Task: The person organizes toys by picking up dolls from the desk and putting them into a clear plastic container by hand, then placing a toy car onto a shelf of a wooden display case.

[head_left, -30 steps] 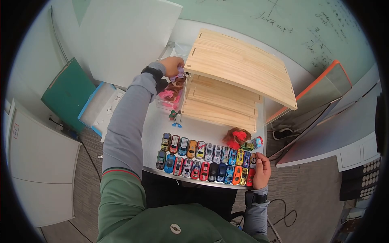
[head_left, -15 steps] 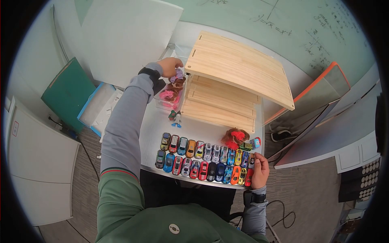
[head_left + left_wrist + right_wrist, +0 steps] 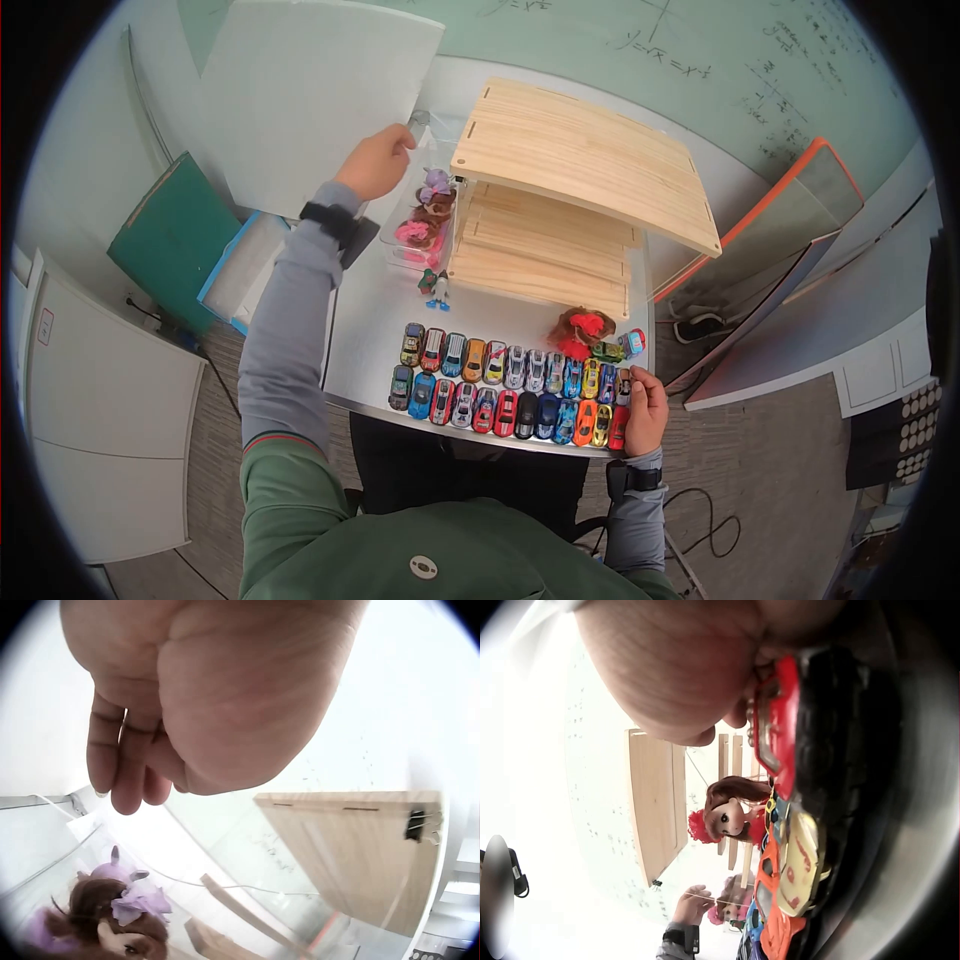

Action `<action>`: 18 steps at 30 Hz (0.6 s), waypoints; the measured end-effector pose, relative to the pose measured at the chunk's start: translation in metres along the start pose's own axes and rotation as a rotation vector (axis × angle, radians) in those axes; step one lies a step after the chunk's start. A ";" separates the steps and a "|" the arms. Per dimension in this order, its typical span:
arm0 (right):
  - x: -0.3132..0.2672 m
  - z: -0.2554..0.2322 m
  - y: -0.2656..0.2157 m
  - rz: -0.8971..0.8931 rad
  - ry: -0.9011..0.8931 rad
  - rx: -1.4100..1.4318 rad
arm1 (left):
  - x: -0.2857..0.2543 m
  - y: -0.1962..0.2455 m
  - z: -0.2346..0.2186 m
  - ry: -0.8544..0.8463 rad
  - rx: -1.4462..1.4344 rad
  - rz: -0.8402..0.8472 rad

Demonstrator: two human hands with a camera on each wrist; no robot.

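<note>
My left hand (image 3: 378,160) is raised beside a clear plastic bin (image 3: 415,262), its fingers loosely bent with nothing in them. In the bin stand dolls, among them one with a purple hair bow (image 3: 141,904) and one with pink (image 3: 414,234) on its head. At the right end of two rows of toy cars (image 3: 505,412) rests my right hand (image 3: 647,415), fingers extended along the row's side. It is against a red toy car (image 3: 784,727), the last of the near row. Behind the rows sits a brown-haired doll with a red flower (image 3: 588,325).
A wooden shelf (image 3: 580,160) with a broad slanting top fills the table's back. Small figures (image 3: 437,288) stand before the bin. Another toy vehicle (image 3: 632,342) lies beside the red-flowered doll. An orange-edged panel (image 3: 775,210) leans at the right.
My left hand has drawn away from the doll with the purple bow, up and to the left, leaving it in the bin. The right hand stays at the end of the car rows.
</note>
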State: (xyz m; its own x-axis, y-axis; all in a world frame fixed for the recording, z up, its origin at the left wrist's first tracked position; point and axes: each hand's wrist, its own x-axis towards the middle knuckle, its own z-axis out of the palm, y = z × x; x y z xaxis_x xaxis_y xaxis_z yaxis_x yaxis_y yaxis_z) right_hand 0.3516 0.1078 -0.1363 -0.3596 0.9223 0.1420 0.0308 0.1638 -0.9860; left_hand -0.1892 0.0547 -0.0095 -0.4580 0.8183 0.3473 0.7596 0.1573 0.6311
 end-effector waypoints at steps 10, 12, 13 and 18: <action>0.000 0.000 0.001 -0.009 0.028 -0.001 | -0.124 0.128 0.003 -0.341 0.008 0.297; 0.000 0.000 0.003 -0.019 0.045 -0.030 | -0.132 0.151 0.029 -0.407 -0.047 0.356; 0.001 0.000 0.003 -0.046 0.042 -0.052 | -0.132 0.159 0.044 -0.417 -0.019 0.520; 0.000 0.000 0.005 -0.048 0.043 -0.031 | -0.123 0.195 0.110 -0.519 -0.027 0.722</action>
State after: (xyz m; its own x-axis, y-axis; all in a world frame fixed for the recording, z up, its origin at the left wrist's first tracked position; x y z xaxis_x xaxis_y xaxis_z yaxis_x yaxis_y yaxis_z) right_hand 0.3519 0.1081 -0.1408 -0.3207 0.9274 0.1929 0.0437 0.2179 -0.9750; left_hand 0.0657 0.0456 -0.0058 0.4007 0.8613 0.3124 0.7680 -0.5017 0.3981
